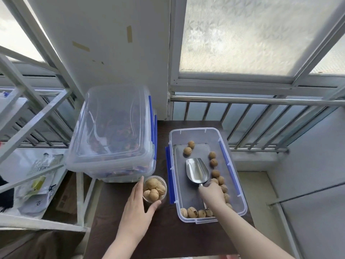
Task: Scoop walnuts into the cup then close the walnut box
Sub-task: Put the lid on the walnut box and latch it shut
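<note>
A clear walnut box (237,187) with blue clips stands open on the dark table, with several walnuts (214,162) along its right side and near end. Inside it lies an empty metal scoop (197,170). My right hand (212,192) is over the scoop's handle, fingers curled around it. A small clear cup (154,189) full of walnuts stands left of the box. My left hand (139,204) cups its left and near side, thumb against the front. No box lid is in view.
Stacked clear lidded containers (112,133) with blue clips stand at the table's (164,234) far left, just behind the cup. A metal railing (261,101) and windows lie behind. A white shelf frame (37,131) with bags stands to the left.
</note>
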`<state>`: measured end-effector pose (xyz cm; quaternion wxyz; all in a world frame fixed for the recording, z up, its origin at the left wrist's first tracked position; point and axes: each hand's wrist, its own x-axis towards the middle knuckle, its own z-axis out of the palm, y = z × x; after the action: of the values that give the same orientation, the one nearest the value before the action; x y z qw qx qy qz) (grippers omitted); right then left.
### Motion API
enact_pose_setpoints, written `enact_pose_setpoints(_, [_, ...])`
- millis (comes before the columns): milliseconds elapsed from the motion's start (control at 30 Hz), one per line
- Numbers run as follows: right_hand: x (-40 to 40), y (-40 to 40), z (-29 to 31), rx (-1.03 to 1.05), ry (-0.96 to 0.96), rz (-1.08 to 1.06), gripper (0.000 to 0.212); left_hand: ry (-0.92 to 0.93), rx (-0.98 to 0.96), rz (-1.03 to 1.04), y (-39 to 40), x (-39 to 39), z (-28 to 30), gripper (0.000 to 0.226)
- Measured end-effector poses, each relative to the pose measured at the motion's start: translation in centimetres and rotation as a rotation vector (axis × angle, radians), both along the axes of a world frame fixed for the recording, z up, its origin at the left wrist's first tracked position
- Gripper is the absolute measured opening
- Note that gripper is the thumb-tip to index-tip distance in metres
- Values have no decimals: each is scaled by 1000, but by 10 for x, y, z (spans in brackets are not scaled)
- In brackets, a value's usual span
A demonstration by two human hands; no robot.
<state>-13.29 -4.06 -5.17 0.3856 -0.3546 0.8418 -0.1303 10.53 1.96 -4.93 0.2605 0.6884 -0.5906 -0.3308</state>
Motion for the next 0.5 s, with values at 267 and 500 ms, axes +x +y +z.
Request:
enact_pose_setpoints(267, [40, -27, 91, -444, -212, 190, 21, 70, -593, 324, -2, 42, 97, 43])
enact_pose_setpoints(500, [139, -107, 143, -433, -218, 497, 63, 54, -248, 568, -119, 144, 152, 60])
